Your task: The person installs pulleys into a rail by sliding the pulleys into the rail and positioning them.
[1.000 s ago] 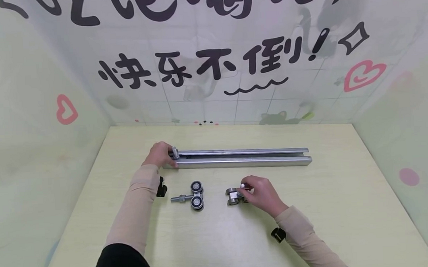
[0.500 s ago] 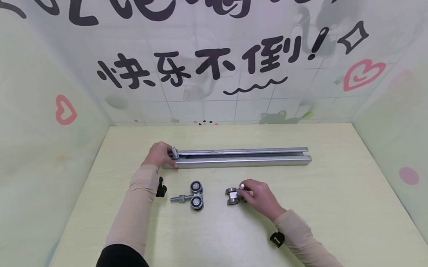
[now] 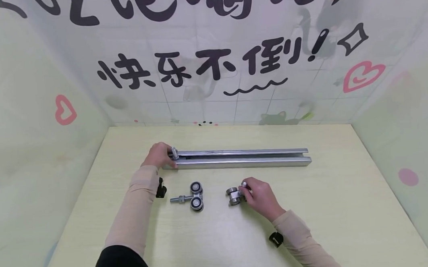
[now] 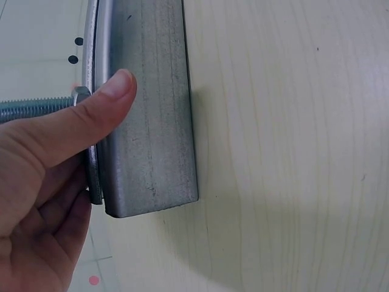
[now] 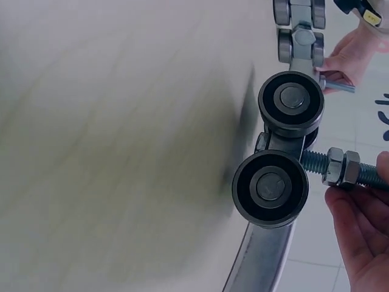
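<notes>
With the left hand [image 3: 160, 155], grips the rail [image 3: 237, 162] by its 9 o'clock end, beside a jutting bolt [image 3: 175, 153]. With the right hand [image 3: 261, 196], pinches one roller [image 3: 234, 196] by the stem [image 5: 315, 162], at the rail's 6 o'clock. Has another roller [image 3: 196, 203] on the table [image 3: 212, 242], at the first's 9 o'clock.

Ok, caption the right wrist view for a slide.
Right-hand fingers pinch the bolt of a roller carriage, with a second carriage, the metal rail and the left hand beyond.
</notes>
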Demonstrator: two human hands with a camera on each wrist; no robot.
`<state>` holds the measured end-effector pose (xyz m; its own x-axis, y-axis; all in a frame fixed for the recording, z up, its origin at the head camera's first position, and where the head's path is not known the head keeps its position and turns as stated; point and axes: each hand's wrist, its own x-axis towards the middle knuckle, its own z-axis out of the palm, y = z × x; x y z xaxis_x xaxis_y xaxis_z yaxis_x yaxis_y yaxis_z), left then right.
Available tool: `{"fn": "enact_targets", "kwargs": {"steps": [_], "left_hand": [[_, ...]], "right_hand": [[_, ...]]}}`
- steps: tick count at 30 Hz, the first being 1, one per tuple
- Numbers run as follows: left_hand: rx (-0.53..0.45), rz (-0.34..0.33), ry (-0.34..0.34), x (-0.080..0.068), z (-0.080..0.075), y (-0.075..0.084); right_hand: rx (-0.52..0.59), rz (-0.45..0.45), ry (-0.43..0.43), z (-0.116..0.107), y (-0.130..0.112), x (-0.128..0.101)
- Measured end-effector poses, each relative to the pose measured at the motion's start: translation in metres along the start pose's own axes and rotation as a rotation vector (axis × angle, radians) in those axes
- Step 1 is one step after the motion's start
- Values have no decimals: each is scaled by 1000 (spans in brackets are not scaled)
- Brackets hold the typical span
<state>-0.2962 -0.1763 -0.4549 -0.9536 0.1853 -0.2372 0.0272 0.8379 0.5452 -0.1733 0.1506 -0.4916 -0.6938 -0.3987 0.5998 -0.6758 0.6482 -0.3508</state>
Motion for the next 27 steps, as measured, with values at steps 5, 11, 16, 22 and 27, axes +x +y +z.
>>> {"fn": "enact_targets", "kwargs": {"steps": [5, 11, 16, 22, 27], "left_hand": [[-3, -3, -1, 1, 1, -1], [6, 6, -3, 4, 2, -2], [0, 7, -8, 5, 4, -3], [-8, 18, -4, 5, 3, -3], [2, 14, -4, 3, 1, -2]], "right_hand": [[-4, 29, 36, -8, 5, 2], [-39, 88, 67, -18, 19, -2], [-59, 148, 87, -28, 31, -8], [-103, 217, 122, -39, 46, -13], [-134, 277, 136, -47, 58, -17]]}}
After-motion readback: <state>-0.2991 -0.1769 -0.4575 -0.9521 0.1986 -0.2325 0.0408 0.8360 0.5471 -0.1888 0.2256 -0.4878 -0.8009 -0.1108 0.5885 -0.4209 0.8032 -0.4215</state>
